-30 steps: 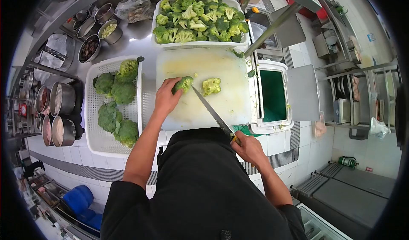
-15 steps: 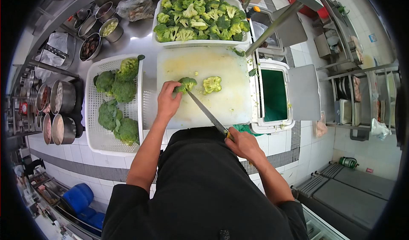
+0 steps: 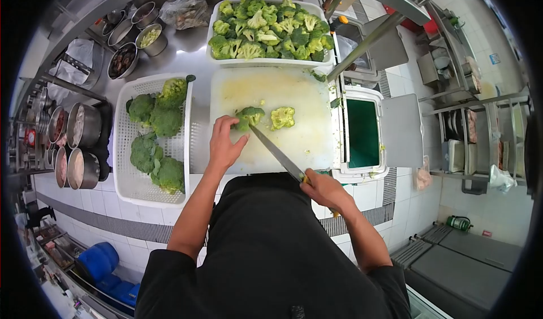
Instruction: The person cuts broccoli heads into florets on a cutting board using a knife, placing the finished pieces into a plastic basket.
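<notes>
A white cutting board (image 3: 271, 149) lies in front of me with two pieces of broccoli on it. My left hand (image 3: 225, 144) is at the left side of the nearer broccoli piece (image 3: 249, 117), thumb and fingers spread apart, fingertips right at its edge. My right hand (image 3: 325, 189) is wrapped round the yellow handle of a long kitchen knife (image 3: 280, 156). The blade points up and left, its tip at the lower edge of that same piece. To the right sits a second broccoli floret (image 3: 282, 118), paler and apart from the blade.
Behind the board stands a white tub (image 3: 271, 62) heaped with cut broccoli. At left, a white perforated basket (image 3: 121, 166) holds several whole heads. A lidded bin (image 3: 362, 132) with a green inside stands open at right. Metal bowls (image 3: 151, 40) of food sit back left.
My left thumb has come away from the broccoli and the fingers have spread. The knife tip stays at the same piece. The whole view has shifted slightly.
</notes>
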Demonstrator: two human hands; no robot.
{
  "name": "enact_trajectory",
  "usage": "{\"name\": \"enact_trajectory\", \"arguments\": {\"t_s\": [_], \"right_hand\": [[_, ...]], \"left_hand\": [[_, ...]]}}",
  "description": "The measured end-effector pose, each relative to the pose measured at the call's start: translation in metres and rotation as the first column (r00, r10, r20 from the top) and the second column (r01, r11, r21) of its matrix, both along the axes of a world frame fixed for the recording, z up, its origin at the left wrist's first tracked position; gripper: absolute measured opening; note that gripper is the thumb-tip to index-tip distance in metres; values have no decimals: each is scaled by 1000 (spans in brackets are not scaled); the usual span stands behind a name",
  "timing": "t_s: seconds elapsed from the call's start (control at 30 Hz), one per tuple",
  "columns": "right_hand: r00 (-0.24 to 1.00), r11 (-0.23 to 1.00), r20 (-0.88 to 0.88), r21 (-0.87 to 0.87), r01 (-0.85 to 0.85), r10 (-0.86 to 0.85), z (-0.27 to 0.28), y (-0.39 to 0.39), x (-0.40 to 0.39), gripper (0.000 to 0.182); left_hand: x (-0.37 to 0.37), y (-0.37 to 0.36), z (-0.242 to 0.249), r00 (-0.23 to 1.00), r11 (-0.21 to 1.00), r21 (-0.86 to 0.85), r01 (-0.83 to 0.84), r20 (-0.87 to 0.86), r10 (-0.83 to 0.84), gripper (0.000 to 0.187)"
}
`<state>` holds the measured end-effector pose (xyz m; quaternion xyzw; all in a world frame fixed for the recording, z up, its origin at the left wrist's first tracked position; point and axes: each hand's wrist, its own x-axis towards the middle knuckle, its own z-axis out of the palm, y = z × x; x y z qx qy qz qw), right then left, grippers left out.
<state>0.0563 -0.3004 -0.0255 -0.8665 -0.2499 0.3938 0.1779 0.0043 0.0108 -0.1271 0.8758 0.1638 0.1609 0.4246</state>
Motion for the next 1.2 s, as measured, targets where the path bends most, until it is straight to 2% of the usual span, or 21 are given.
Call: {"name": "enact_trajectory", "arguments": {"t_s": [0.07,0.1,0.17,0.2,0.27,0.3,0.33,0.37,0.4,0.47,0.5,0.57,0.7,0.77,0.87,0.97,1.2], "right_hand": [[1000,1000,3,-27,-10,10,14,-25,-5,31],[1000,1000,3,-30,-8,8,19,-40,-8,31],[992,993,-62,-40,107,-110,27,-67,-13,32],[992,993,-58,-41,112,-114,34,-76,-13,32],[926,930,-145,-174,323,-349,53,-92,-17,32],[912,914,-127,-171,368,-391,57,-101,-21,31],[905,907,-123,-172,386,-408,56,-105,-27,31],[915,908,-3,-130,399,-402,55,-107,-33,31],[911,910,118,-90,406,-395,54,-108,-39,32],[881,883,128,-64,465,-455,49,-100,-50,31],[883,893,184,-48,447,-432,43,-97,-55,31],[886,918,273,-22,396,-376,29,-92,-63,28],[890,926,267,37,375,-371,16,-73,-71,28],[890,933,283,52,357,-357,12,-66,-69,28],[897,949,313,68,307,-312,4,-62,-66,28],[902,950,302,56,306,-308,5,-59,-59,27],[900,972,375,12,235,-222,3,-57,-50,26]], "left_hand": [[12,-9,9,993,991,133,16,115,-31,43],[22,-11,13,993,991,130,18,115,-33,43],[52,-15,20,964,896,389,216,61,-259,46],[64,-21,18,963,895,389,218,66,-263,46],[85,-34,16,944,758,567,323,-140,-298,44],[93,-36,17,940,753,568,332,-136,-312,44],[100,-38,18,886,751,471,462,-274,-374,45],[105,-41,18,805,735,357,577,-402,-437,45],[105,-45,17,796,723,356,592,-401,-454,45],[100,-51,15,846,815,232,531,-204,-493,45],[97,-53,12,840,809,233,540,-205,-502,45],[91,-59,4,925,926,33,377,-71,-374,42],[72,-73,-11,961,959,60,276,-21,-276,41],[68,-76,-16,978,982,13,190,86,-190,40],[69,-73,-22,988,989,-20,145,57,-144,38],[72,-71,-20,988,986,-68,153,27,-152,33],[77,-72,-13,987,987,-45,155,49,-153,32]]}}
